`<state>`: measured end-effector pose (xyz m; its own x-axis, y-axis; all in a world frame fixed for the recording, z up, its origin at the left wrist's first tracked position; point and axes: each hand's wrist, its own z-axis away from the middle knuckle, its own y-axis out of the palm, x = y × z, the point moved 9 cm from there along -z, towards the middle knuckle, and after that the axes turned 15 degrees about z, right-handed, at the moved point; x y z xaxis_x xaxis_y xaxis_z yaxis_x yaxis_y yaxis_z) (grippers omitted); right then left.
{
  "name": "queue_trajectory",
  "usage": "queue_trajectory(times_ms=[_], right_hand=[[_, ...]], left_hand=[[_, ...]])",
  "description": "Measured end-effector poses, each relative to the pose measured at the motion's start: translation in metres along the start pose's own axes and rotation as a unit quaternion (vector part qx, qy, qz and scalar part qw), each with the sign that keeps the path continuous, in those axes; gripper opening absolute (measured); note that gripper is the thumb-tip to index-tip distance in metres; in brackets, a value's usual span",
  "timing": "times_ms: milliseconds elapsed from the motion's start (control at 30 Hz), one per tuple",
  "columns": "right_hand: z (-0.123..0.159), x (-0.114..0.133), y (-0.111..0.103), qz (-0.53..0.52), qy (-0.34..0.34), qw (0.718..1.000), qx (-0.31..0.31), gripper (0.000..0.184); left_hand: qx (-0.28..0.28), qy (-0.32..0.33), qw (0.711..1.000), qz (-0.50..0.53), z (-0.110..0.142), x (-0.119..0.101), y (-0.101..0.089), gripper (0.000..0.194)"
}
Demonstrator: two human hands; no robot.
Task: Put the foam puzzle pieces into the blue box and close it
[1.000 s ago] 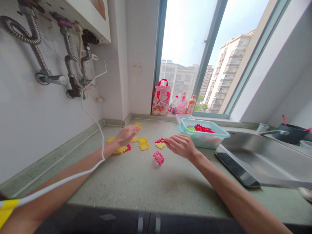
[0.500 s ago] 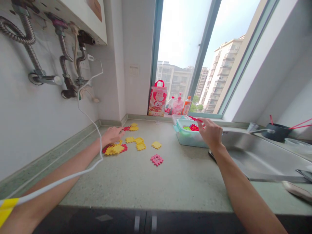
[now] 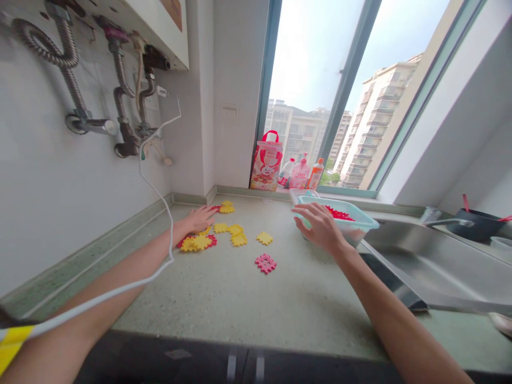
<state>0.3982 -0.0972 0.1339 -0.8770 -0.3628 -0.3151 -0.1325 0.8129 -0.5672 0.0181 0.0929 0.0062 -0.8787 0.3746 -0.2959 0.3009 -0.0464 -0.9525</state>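
Notched tiles (image 3: 239, 239) on counter (image 3: 224, 298), left hand (image 3: 200, 219) among them, grip unclear, right hand (image 3: 320, 224) spread by tub (image 3: 360, 226)

A pink bag (image 3: 266, 168) stands by the window (image 3: 346, 98); a dark container (image 3: 482, 228) sits behind the steel sink (image 3: 452, 258).

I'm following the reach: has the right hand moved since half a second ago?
Yes: the right hand has moved left, away from the sink, to the left end of the tub.
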Motion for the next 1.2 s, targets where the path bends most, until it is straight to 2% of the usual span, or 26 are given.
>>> queue_trajectory(times_ms=[67,133,233,367,467,533,633,700,767,867,933,1033,1200], right_hand=[[-0.002,0.042,0.010,-0.075,-0.069,0.994,0.049,0.025],[0.001,0.073,0.019,-0.134,-0.105,0.980,0.104,0.021],[0.010,0.097,0.033,-0.172,-0.111,0.961,0.186,0.022],[0.018,0.106,0.043,-0.184,-0.118,0.943,0.249,0.033],[0.020,0.109,0.046,-0.191,-0.125,0.937,0.264,0.038],[0.021,0.111,0.046,-0.194,-0.126,0.936,0.266,0.033],[0.022,0.115,0.046,-0.200,-0.125,0.934,0.268,0.023],[0.023,0.118,0.045,-0.201,-0.127,0.934,0.267,0.028],[0.022,0.118,0.042,-0.197,-0.132,0.938,0.254,0.034],[0.015,0.107,0.032,-0.176,-0.132,0.953,0.207,0.041],[0.009,0.087,0.022,-0.159,-0.108,0.967,0.168,0.041],[0.002,0.042,0.005,-0.139,-0.055,0.983,0.109,0.038],[0.008,-0.053,-0.017,-0.065,0.074,0.995,0.013,0.033]], left_hand=[[0.001,0.015,1.000,-0.003,0.002,-0.006,-0.001,0.066],[-0.020,0.024,0.999,-0.016,0.005,-0.011,-0.006,0.062],[-0.049,0.023,0.998,-0.034,0.010,-0.016,-0.016,0.053],[-0.066,0.022,0.996,-0.047,0.016,-0.020,-0.030,0.041],[-0.066,0.026,0.996,-0.053,0.021,-0.018,-0.038,0.037],[-0.074,0.033,0.995,-0.051,0.024,-0.014,-0.042,0.037],[-0.090,0.025,0.995,-0.016,0.024,0.000,-0.042,0.057],[-0.077,0.012,0.997,0.026,0.022,0.012,-0.037,0.071],[-0.058,0.012,0.996,0.062,0.019,0.019,-0.031,0.077],[-0.051,0.022,0.994,0.098,0.016,0.022,-0.030,0.082],[-0.052,0.027,0.990,0.126,0.015,0.021,-0.031,0.084],[-0.057,0.033,0.980,0.186,0.016,0.018,-0.033,0.089],[-0.072,0.021,0.950,0.305,0.019,0.015,-0.035,0.100]])
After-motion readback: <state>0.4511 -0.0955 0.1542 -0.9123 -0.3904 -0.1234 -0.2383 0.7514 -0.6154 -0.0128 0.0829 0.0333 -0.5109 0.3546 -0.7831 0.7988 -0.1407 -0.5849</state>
